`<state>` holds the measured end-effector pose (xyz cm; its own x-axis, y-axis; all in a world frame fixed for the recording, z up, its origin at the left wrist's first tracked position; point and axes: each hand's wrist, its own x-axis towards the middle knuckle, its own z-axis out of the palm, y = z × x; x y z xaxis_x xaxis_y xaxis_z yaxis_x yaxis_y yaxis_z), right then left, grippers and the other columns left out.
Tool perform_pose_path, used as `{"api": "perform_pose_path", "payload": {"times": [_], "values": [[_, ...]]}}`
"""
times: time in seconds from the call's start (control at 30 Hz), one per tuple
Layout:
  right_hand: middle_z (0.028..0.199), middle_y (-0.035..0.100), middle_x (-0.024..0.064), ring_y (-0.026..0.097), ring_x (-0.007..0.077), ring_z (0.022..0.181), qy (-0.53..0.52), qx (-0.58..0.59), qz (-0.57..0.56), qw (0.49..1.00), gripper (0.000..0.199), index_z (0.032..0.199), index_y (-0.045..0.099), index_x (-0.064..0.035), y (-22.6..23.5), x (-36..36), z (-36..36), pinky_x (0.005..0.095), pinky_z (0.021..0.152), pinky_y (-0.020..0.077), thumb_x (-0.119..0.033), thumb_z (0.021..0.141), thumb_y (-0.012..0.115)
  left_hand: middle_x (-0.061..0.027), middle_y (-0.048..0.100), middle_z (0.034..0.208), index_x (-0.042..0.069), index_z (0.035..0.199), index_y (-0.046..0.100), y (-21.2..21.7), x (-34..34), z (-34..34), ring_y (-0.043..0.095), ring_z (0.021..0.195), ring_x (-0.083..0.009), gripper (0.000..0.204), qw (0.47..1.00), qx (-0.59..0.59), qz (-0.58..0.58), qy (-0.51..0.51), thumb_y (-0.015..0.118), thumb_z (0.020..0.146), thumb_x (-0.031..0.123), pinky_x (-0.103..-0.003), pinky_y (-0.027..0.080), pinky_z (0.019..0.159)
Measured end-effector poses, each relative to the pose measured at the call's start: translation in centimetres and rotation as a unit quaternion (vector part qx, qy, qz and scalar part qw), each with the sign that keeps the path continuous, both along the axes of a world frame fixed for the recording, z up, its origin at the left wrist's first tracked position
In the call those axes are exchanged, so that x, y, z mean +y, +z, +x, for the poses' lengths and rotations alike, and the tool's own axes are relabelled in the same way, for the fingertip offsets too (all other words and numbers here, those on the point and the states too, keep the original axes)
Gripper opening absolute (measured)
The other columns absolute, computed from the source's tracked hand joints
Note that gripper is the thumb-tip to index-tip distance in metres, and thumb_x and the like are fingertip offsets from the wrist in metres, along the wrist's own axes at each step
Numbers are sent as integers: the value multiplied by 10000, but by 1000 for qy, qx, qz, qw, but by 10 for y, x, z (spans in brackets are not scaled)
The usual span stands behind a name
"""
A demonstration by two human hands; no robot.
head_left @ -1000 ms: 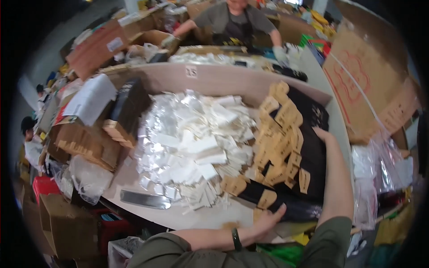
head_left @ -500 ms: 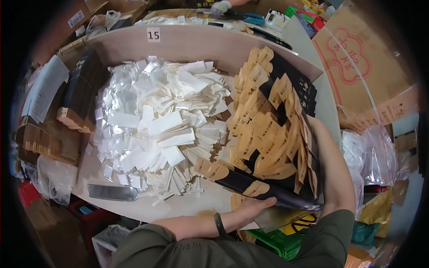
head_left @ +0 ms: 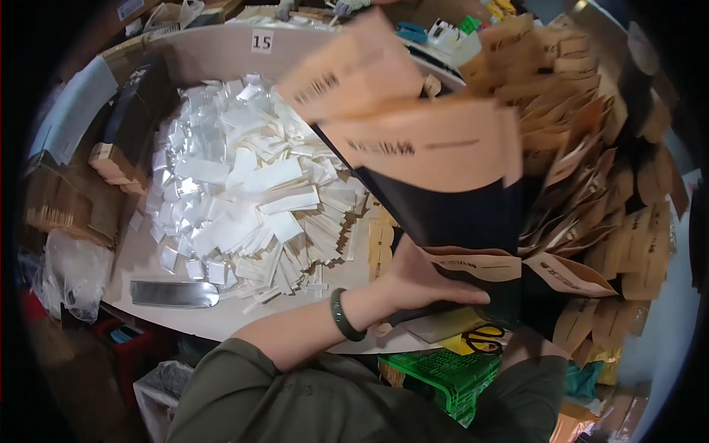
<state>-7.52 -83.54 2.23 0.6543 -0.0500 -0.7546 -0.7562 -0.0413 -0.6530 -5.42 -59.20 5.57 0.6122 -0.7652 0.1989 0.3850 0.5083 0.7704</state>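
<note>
My left hand (head_left: 428,284), a dark green bangle on its wrist, is closed on black-and-kraft paper sleeves (head_left: 443,207), its thumb lying over them. These sleeves stand raised close to me, kraft ends upward, and the topmost one is smeared by motion. A large heap of similar sleeves (head_left: 569,148) is gathered to their right, many tilted and fanned out. My right forearm (head_left: 535,345) reaches up beneath the heap; the sleeves hide my right hand. To the left, a pile of small white packets (head_left: 269,181) lies on the table (head_left: 244,321).
A metal scoop-like strip (head_left: 173,293) lies near the table's front edge. Stacked dark boxes (head_left: 129,122) stand at the left. Black-handled scissors (head_left: 484,340) rest by a yellow item above a green crate (head_left: 443,376). A gloved hand of another person (head_left: 347,7) shows beyond the divider.
The sleeves that lay on the right of the table are now lifted and shifted right and toward me. My left hand has risen with the sleeves it holds.
</note>
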Motion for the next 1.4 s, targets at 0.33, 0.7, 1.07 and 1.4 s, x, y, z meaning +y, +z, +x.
{"api": "perform_pose_path", "payload": {"times": [0.33, 0.7, 1.07, 1.4], "values": [[1153, 680, 95, 629, 163, 1002, 71, -121, 116, 983, 628, 1247, 646, -11, -4, 168, -41, 285, 878, 489, -559, 1002, 464, -24, 742, 1073, 60, 1054, 767, 60, 169, 6, 667, 1014, -118, 404, 917, -380, 21, 122, 897, 674, 107, -267, 478, 965], [1151, 678, 94, 624, 168, 1005, 0, -319, 237, 917, 646, 1247, 647, -7, -32, 247, -40, 290, 894, 484, -572, 999, 459, -132, 538, 1369, 105, 1565, 211, -97, 257, 4, 517, 1214, -266, 936, 997, -59, 31, 40, 279, 916, 776, -422, 349, 1072], [982, 679, 107, 616, 164, 913, 55, -403, 44, 913, 327, 1067, 642, -10, -33, 251, -70, 316, 824, 468, -307, 973, 543, -167, 503, 1403, -10, 1383, 471, -64, 213, 2, 502, 1277, -237, 499, 947, -89, 305, -39, 574, 953, 222, -309, 354, 1109], [910, 629, 131, 660, 325, 851, 68, -272, -538, 795, 368, 1019, 601, -34, -45, 249, -116, 427, 688, 530, -276, 789, 755, -260, 598, 1304, -103, 1234, 608, -37, 209, 12, 523, 1269, -403, 697, 903, -278, 200, -260, 460, 874, 474, -446, 314, 1129]]}}
